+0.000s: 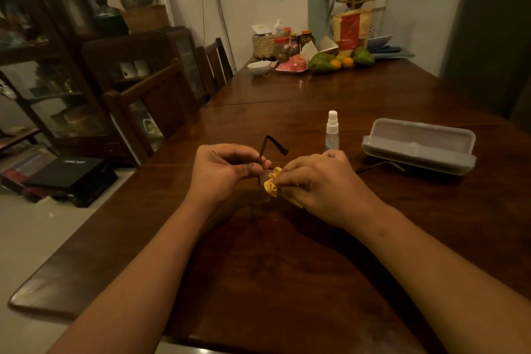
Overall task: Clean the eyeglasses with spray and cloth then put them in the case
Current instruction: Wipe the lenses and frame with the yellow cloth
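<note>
My left hand (227, 169) pinches the dark-framed eyeglasses (271, 144) just above the wooden table (287, 267); one temple arm sticks up behind my fingers, the other reaches right toward the case. My right hand (319, 181) holds a crumpled yellow cloth (273, 184) pressed against the glasses, whose lenses are mostly hidden by both hands. A small clear spray bottle (332, 131) with a white nozzle stands upright just behind my right hand. The grey glasses case (416, 145) lies open at the right.
At the table's far end are a white bowl (259, 67), jars, a basket, fruit (321, 63) and packages. Wooden chairs (161, 100) line the left side, with a dark cabinet (57, 66) beyond. The table's left edge drops to a pale floor.
</note>
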